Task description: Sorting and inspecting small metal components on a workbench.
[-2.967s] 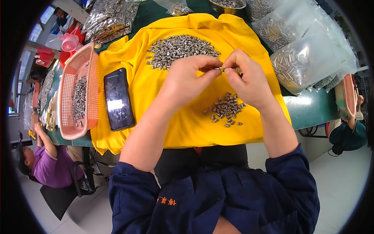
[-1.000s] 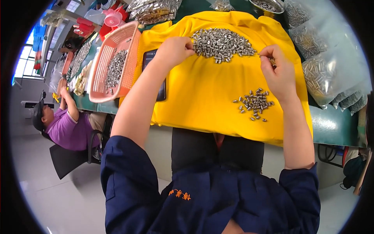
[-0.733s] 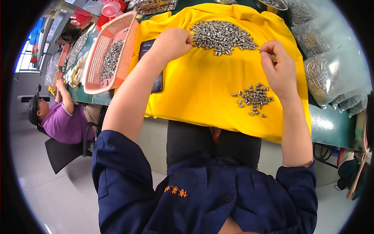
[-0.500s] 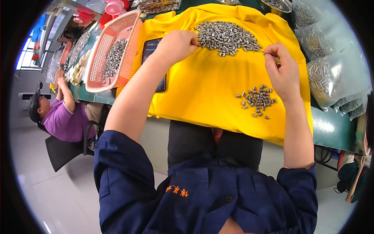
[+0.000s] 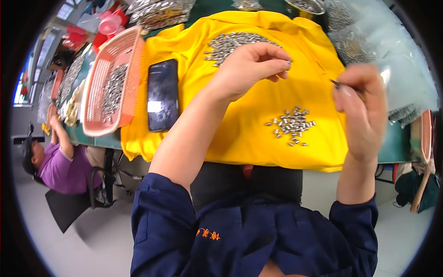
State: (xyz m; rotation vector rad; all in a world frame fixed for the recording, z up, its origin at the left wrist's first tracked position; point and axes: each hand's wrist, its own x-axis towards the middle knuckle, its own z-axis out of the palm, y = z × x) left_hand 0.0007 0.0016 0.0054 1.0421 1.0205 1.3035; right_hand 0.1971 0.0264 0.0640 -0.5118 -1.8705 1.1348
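Observation:
My left hand (image 5: 251, 69) is over the yellow cloth (image 5: 221, 145), thumb and fingertips pinched on a small metal part (image 5: 289, 62). Just behind it lies a large heap of short silvery metal cylinders (image 5: 230, 44), partly covered by the hand. To the right, my right hand (image 5: 363, 108) is closed round a thin tool whose dark tip (image 5: 334, 83) points at the left hand; motion blur and the fingers hide the rest of it. A smaller cluster of the same metal parts (image 5: 293, 123) is spread on the cloth nearer to me, between both hands.
Left of the cloth's middle lies a dark phone (image 5: 163, 97). Beyond it stands a pink perforated basket (image 5: 131, 92) with metal parts inside. Clear bags of parts (image 5: 353, 44) crowd the right side, and a bowl (image 5: 307, 6) stands at the back. A seated person (image 5: 69, 166) works at far left.
My left hand has come away from the large heap, rightward and nearer to me, with a small part pinched. My right hand has moved right and slightly nearer to me. The view has shifted too.

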